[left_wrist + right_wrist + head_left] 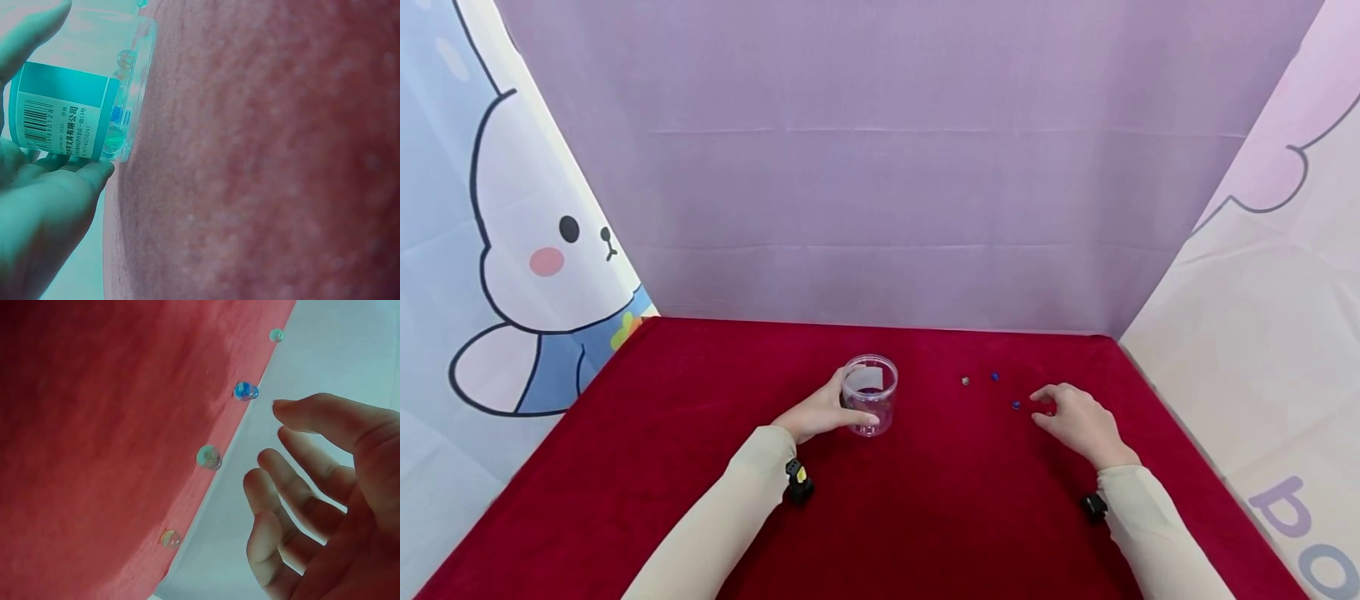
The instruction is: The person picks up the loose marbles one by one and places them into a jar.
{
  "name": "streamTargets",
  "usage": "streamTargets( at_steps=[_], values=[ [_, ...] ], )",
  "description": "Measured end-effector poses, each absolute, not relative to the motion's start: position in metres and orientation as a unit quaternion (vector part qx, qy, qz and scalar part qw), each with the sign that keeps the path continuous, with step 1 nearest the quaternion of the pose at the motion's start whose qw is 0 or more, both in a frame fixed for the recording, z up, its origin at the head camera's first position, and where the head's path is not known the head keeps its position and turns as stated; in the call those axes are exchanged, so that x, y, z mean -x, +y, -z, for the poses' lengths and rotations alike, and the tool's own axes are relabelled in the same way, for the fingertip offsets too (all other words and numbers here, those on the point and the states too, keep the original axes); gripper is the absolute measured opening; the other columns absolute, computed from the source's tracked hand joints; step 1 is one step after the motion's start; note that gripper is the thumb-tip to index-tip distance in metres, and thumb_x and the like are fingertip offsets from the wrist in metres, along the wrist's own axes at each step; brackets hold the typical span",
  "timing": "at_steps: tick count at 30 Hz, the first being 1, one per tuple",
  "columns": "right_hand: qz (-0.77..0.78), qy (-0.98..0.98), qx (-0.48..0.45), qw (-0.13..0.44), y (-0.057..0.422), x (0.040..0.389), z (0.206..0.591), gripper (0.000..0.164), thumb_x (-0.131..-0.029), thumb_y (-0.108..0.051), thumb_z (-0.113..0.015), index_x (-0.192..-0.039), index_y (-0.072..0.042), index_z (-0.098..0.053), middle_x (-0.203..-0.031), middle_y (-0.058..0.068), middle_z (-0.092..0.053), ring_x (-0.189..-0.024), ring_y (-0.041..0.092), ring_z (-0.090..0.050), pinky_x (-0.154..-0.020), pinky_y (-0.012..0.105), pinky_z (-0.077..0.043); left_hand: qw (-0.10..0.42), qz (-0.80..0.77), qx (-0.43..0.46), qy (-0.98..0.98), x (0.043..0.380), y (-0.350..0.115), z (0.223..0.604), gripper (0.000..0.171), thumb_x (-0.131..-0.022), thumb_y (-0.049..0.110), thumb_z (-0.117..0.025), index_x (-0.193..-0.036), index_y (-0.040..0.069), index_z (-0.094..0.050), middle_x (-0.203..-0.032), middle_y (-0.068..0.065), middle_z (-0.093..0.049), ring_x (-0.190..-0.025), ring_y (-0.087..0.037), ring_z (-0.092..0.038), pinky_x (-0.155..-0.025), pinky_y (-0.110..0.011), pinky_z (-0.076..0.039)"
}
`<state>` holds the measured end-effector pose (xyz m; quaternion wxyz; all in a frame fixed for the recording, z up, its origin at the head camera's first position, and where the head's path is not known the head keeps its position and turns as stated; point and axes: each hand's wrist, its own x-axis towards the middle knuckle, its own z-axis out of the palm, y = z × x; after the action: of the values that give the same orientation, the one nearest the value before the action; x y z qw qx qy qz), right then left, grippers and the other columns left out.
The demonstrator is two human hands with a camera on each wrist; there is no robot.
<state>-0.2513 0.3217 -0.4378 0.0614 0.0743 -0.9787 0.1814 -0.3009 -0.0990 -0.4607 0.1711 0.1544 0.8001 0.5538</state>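
My left hand (822,410) grips a clear plastic jar (880,410) around its side, thumb in front. In the left wrist view, the jar bears a label (62,119) with a barcode, and several glass marbles (114,136) lie in its bottom. Over to the right, my right hand (1084,423) hovers above the cloth with fingers loosely bent and nothing visible between them. Closest to its fingertips in the head view is a blue marble (1016,405). Another blue marble (995,377) and a pale marble (966,381) lie farther off. The right wrist view shows a greenish marble (209,457).
A red velvety cloth (730,367) covers the table. A plain purple curtain (880,167) hangs behind it. Printed cloths stand on both sides, a cartoon rabbit (542,217) on the left one. Each wrist carries a small black camera (800,483).
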Motion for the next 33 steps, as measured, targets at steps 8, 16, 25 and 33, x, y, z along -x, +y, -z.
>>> streamTargets(
  at_steps=[8,16,25,33],
  values=[
    [-0.188,-0.980,-0.057,-0.006,0.332,0.252,0.440,0.038,-0.088,-0.018,-0.074,-0.124,-0.005,-0.068,-0.120,0.017,-0.065,-0.105,0.036,-0.062,-0.076,0.058,-0.051,0.174,-0.550,-0.150,0.803,0.301,-0.098,0.462,0.103,-0.079,0.030,-0.088,-0.156,0.019,-0.020,-0.149,-0.005,-0.040,-0.138,-0.025,-0.035,-0.110,-0.052,-0.036],
    [-0.187,-0.981,-0.056,-0.019,0.339,0.257,0.453,0.037,-0.090,-0.018,-0.072,-0.123,-0.004,-0.069,-0.126,0.022,-0.062,-0.111,0.041,-0.058,-0.077,0.061,-0.049,0.176,-0.549,-0.147,0.804,0.302,-0.098,0.466,0.103,-0.079,0.030,-0.088,-0.156,0.020,-0.020,-0.148,-0.004,-0.040,-0.137,-0.025,-0.035,-0.109,-0.051,-0.037],
    [-0.182,-0.981,-0.064,-0.023,0.341,0.261,0.456,0.032,-0.091,-0.017,-0.069,-0.121,-0.004,-0.070,-0.122,0.020,-0.065,-0.108,0.040,-0.060,-0.077,0.061,-0.049,0.178,-0.557,-0.145,0.798,0.299,-0.097,0.463,0.101,-0.082,0.029,-0.085,-0.158,0.021,-0.018,-0.151,-0.007,-0.036,-0.139,-0.029,-0.031,-0.106,-0.056,-0.039],
    [-0.178,-0.982,-0.057,-0.030,0.338,0.263,0.449,0.023,-0.091,-0.015,-0.069,-0.113,-0.009,-0.074,-0.108,0.013,-0.070,-0.099,0.033,-0.064,-0.074,0.057,-0.050,0.176,-0.559,-0.147,0.797,0.301,-0.097,0.462,0.101,-0.082,0.028,-0.085,-0.157,0.021,-0.019,-0.151,-0.007,-0.036,-0.138,-0.029,-0.032,-0.106,-0.055,-0.040]
  ],
)
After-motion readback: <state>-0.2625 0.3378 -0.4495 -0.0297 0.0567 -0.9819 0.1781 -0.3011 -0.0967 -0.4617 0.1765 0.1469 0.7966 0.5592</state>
